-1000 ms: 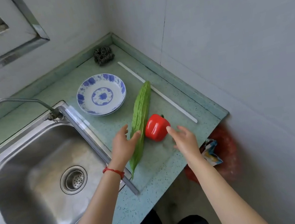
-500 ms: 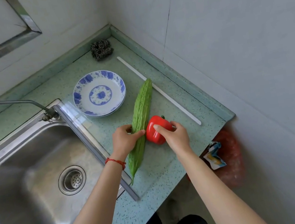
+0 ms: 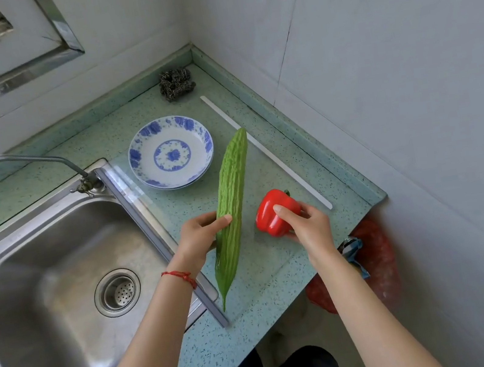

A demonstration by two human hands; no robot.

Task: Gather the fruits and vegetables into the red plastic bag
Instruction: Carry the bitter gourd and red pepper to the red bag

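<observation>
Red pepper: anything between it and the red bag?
Nothing visible. The right hand grips the red pepper near the counter edge; the red bag hangs just below that edge, past a bare strip of counter. The bitter gourd, in the left hand, lies on the far side.

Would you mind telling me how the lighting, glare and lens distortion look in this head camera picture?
Head view: soft, even daylight with only faint shadows; glare on the steel sink rim and a small highlight on the red pepper; wide-angle bending toward the picture's edges; bitter gourd and both hands sharp, the red plastic bag below the counter slightly soft.
</observation>
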